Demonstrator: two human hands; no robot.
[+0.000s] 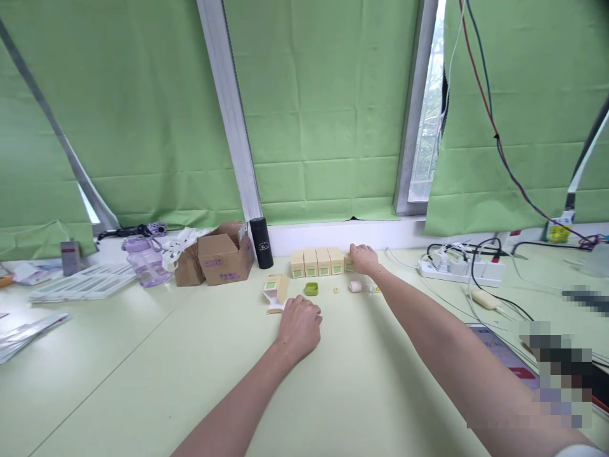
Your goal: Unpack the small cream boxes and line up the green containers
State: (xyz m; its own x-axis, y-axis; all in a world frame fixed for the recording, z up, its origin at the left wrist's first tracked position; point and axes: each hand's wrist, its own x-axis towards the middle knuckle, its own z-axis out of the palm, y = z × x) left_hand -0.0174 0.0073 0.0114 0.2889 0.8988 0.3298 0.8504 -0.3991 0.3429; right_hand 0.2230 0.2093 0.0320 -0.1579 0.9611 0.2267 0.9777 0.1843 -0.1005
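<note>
At the right end of a row of small tan boxes [317, 263] with green squares on their fronts, my right hand [364, 259] has its fingers closed over the last small box [349, 263]. My left hand [301, 325] rests loosely on the table, fingers bent and apart, holding nothing I can see. Beside its fingertips lies an opened small box [276, 289], tilted, with its flap toward me. A green square dish-like piece [311, 289], a tiny yellow piece [335, 291] and a pale pink cylinder [355, 287] lie in front of the row. Near my right wrist is a clear plastic piece [373, 287].
Left of the row stand a black bottle [261, 244], an open cardboard box [226, 257] and a purple jug [146, 263]. A white tray [85, 281] lies farther left. On the right are a power strip [461, 273], cables and a tablet [504, 355] under my right forearm.
</note>
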